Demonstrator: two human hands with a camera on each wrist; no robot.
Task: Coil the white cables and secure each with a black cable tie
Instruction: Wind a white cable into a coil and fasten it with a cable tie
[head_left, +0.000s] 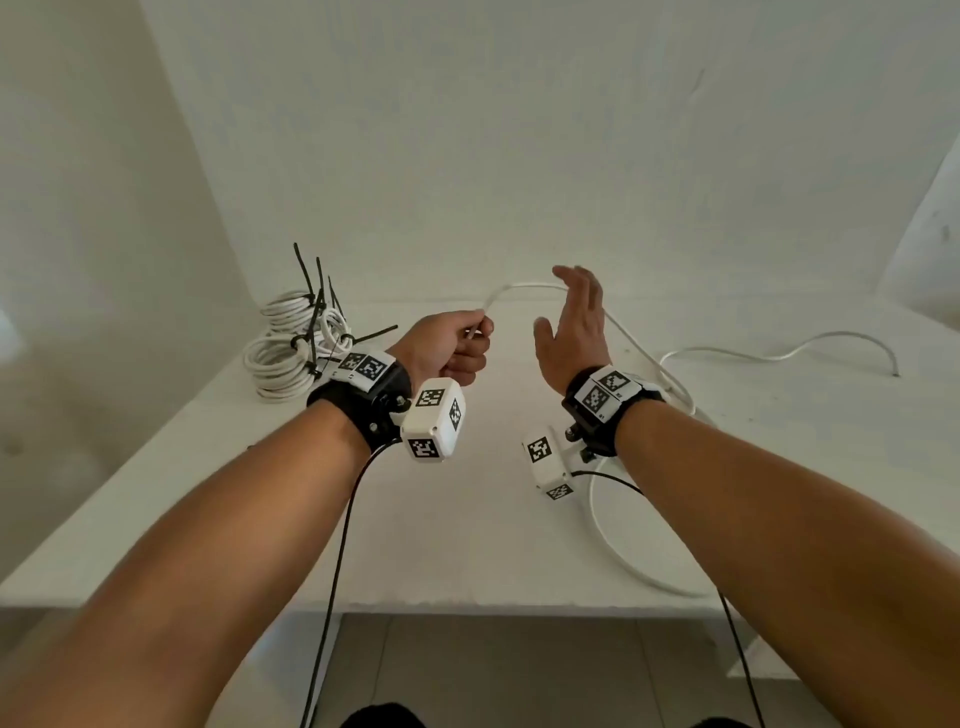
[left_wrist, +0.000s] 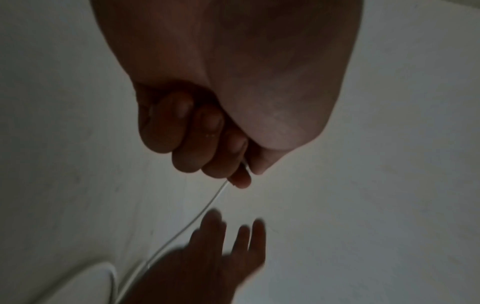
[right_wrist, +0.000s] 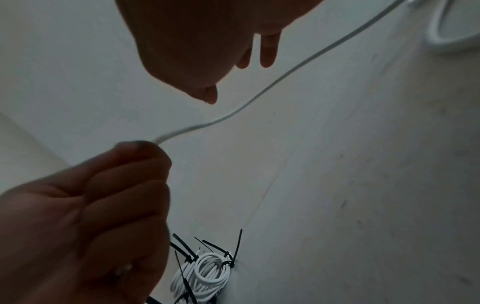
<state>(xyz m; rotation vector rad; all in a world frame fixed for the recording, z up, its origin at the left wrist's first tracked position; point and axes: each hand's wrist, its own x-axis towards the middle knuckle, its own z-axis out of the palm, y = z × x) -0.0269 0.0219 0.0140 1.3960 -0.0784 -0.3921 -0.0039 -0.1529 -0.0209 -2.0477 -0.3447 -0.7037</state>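
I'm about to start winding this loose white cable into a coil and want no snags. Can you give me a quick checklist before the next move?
1. Cable end held: ok, the left hand pinches the loose white cable near its end.
2. Winding hand free: ok, the right hand is open beside the cable, holding nothing.
3. Cable free of knots: cannot tell, the right arm hides part of it.
4. Far end free: ok, it lies loose on the table.
5. Finished coils out of the way: ok, at the far left.
6. Spare black tie ready: cannot tell.
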